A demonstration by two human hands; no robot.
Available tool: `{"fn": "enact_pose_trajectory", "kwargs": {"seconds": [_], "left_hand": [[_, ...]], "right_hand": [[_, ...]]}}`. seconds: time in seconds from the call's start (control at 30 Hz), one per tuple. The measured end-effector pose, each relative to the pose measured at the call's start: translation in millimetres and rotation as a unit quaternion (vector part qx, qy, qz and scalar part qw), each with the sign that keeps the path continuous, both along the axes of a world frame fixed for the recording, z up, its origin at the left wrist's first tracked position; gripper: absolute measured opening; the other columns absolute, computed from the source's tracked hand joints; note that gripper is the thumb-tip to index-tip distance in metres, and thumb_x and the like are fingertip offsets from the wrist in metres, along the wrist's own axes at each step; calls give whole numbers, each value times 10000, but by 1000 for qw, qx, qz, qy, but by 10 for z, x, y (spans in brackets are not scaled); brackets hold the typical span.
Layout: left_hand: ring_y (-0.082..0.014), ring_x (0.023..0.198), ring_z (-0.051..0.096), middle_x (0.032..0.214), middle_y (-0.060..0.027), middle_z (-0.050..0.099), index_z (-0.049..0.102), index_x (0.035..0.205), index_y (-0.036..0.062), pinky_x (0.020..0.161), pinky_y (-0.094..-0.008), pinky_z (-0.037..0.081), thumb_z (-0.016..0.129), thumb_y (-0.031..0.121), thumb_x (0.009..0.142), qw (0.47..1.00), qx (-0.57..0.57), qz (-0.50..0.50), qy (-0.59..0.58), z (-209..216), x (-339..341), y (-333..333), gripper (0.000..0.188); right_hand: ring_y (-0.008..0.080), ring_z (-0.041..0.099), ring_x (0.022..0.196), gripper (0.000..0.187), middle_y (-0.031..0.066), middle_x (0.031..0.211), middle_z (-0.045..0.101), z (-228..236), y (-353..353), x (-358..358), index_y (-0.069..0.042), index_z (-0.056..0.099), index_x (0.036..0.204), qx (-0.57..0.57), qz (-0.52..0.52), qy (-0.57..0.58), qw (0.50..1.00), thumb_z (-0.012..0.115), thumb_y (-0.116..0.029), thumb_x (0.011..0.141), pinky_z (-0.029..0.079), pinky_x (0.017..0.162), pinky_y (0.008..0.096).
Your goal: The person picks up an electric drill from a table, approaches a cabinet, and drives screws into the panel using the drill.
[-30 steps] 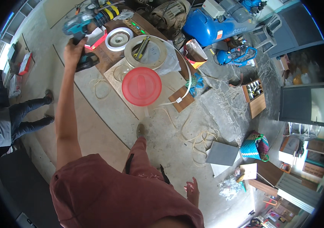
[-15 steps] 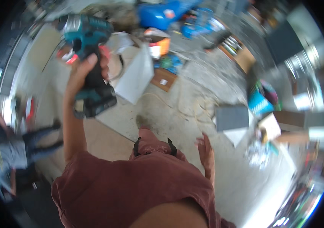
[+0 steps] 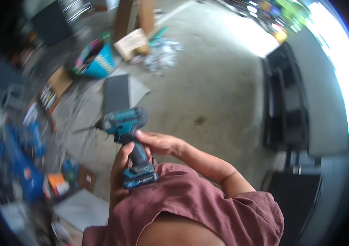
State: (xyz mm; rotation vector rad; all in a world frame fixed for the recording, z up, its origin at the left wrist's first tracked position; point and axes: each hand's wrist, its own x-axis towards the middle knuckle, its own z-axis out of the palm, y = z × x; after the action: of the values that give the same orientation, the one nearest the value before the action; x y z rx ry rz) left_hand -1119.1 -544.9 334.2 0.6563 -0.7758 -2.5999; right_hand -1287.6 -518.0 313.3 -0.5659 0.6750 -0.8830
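Observation:
A teal and black cordless drill (image 3: 126,122) is held upright in front of my body, its long thin bit pointing left. My left hand (image 3: 122,160) wraps around the handle from the left, thumb lying across the grip. From the right, my right hand (image 3: 160,142) comes over the back of the same handle, just under the drill's body; some of its fingertips are hidden behind the grip. The battery pack at the drill's foot sits close to my shirt.
A grey and white box (image 3: 117,92) stands on the concrete floor (image 3: 207,90) beyond the drill. Farther off are a teal basket (image 3: 100,63) and clear plastic items (image 3: 160,55). Blue objects (image 3: 25,164) crowd the left; a large dark cabinet (image 3: 287,98) stands right.
My view has swung to the right. The drill has come down from the upper left to near my waist, and my right hand, open and apart before, has closed on its handle.

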Motion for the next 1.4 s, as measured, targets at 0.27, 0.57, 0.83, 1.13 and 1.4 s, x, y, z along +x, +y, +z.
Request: {"fn": "enact_pose_trajectory", "kwargs": {"seconds": [0.27, 0.57, 0.83, 1.13, 1.4], "left_hand": [[-183, 918, 534, 1035, -126, 520, 413, 1183, -42, 802, -305, 450, 556, 432, 810, 947, -160, -258, -106, -118, -1176, -722, 621], [-263, 867, 621, 952, -172, 631, 574, 1025, -8, 738, -347, 478, 591, 413, 831, 634, -625, -442, -110, 192, -2749, -1583, 464], [-260, 940, 611, 988, -177, 628, 551, 1077, -17, 789, -345, 474, 610, 393, 820, 599, -626, -464, -185, -573, -3897, -1826, 487], [-285, 883, 599, 1077, -225, 543, 461, 1159, -69, 674, -420, 521, 533, 225, 854, 748, -222, -175, -600, -4347, -4106, -2467, 430], [-305, 820, 607, 959, -190, 591, 470, 1115, -96, 693, -411, 493, 505, 243, 847, 812, -169, -168, -533, -4622, -5045, -2569, 433]], "right_hand": [[190, 553, 1025, 550, 112, 1169, 545, -134, 14, -708, 4, 467, 1223, 114, -238, -117, 957, 542, -407, 864, 461, 872, 347], [254, 544, 1069, 463, 94, 1023, 607, -261, 443, -1659, -23, 471, 1166, 42, -578, -158, 799, 623, -279, 812, 432, 927, 422], [294, 597, 925, 487, 125, 903, 591, -149, 1427, -2627, 7, 436, 1130, 16, -742, 10, 671, 634, -272, 783, 477, 878, 454], [94, 479, 675, 316, 12, 809, 499, -422, 1407, -5035, -37, 463, 947, 2, -756, -159, 635, 616, -272, 803, 438, 613, 262], [141, 536, 734, 396, 57, 814, 554, -339, 1601, -6825, -10, 482, 1027, 34, -751, 38, 658, 653, -261, 773, 464, 666, 301]]}}
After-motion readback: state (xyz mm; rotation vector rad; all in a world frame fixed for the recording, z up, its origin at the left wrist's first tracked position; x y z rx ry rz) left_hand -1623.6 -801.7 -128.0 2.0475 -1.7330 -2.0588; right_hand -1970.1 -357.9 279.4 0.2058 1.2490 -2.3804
